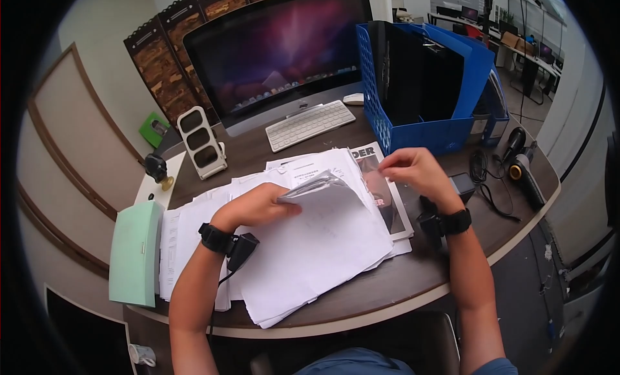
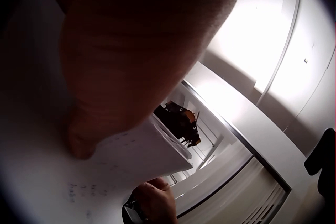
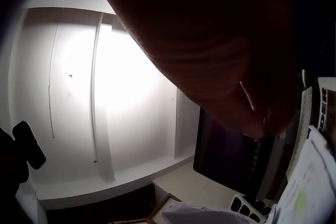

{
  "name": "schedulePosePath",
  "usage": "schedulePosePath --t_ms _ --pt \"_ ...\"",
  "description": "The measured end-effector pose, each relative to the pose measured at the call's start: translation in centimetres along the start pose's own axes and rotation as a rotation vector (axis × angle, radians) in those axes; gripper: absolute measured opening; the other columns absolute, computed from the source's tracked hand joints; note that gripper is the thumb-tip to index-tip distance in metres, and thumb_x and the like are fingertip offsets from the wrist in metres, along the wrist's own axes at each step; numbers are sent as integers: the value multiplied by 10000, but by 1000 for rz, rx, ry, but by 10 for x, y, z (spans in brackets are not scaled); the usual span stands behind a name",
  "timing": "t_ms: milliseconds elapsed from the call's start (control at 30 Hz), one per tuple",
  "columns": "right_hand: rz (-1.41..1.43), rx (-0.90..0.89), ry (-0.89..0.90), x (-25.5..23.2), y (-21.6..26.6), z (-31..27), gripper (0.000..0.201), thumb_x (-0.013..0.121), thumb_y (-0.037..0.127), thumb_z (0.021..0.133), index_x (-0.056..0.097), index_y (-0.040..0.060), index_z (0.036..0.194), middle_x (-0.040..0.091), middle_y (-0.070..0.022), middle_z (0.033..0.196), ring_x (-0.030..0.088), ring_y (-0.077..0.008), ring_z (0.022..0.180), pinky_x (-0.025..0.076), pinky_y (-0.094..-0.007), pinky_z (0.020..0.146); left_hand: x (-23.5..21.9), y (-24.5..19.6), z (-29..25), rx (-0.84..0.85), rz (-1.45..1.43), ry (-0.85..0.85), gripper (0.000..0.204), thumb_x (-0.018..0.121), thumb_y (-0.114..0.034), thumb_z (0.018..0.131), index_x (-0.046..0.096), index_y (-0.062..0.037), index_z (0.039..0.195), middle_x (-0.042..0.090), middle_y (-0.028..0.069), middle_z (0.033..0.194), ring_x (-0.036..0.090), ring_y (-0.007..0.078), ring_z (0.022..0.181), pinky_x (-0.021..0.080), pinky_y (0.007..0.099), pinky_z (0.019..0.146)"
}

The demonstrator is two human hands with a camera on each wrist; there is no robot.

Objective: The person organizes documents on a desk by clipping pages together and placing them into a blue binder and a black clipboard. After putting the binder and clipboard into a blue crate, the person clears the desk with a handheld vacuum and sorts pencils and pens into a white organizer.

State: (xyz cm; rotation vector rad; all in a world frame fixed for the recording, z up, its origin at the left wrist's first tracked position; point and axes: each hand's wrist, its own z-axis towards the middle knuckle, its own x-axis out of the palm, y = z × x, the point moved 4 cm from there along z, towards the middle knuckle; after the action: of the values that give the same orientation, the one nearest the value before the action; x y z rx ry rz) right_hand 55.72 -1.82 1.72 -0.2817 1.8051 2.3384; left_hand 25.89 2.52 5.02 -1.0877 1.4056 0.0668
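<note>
My left hand grips the top edge of several white paper sheets, with the thumb over the near face and the fingers behind. Their top edge curls up into a folded bundle, and their lower part hangs down toward the desk's front edge. In the left wrist view, handwriting shows on the paper near the thumb. My right hand is raised beside the sheets, over a magazine. Its fingers are loosely bent, with thumb and fingertips close together and nothing visible between them. More loose papers lie beneath and to the left.
A mint-green folder stands at the desk's left end. Behind the papers are a keyboard and a monitor. A blue file holder stands at the back right, near a barcode scanner and a coiled cable.
</note>
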Motion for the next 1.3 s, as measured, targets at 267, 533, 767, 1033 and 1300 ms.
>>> schedulePosePath --t_ms 267,533,767,1033,1300 --pt "282 51 86 40 13 -5 173 735 32 799 673 -36 946 713 -116 868 684 -135 807 538 -238 743 -4 7 -10 -28 -63 -70 329 667 -299 895 646 21 969 644 54 790 544 119 755 465 288 731" --pt "341 -27 32 47 16 -7 171 730 16 800 653 -38 942 714 -137 883 694 -153 822 546 -233 744 -5 4 -10 -20 -29 -82 278 627 -232 901 633 40 958 636 102 767 559 167 721 470 303 719" --pt "268 -61 46 52 15 -8 157 734 19 793 660 -34 922 713 -119 859 690 -139 810 545 -232 735 -6 4 -13 -13 -47 -96 263 626 -220 901 632 40 939 613 84 738 544 147 710 464 293 702" --pt "177 -14 108 53 15 -10 161 745 29 784 667 -36 910 710 -105 826 682 -126 778 536 -225 722 -13 -2 -24 1 -60 -158 200 626 -151 882 637 29 969 634 88 767 557 147 738 467 288 741" --pt "236 52 188 55 19 -12 280 729 102 818 634 -28 1047 696 -95 906 659 -122 856 520 -233 768 -22 3 -34 -11 -119 -218 191 625 -149 884 639 25 962 631 54 763 538 100 733 462 272 712"
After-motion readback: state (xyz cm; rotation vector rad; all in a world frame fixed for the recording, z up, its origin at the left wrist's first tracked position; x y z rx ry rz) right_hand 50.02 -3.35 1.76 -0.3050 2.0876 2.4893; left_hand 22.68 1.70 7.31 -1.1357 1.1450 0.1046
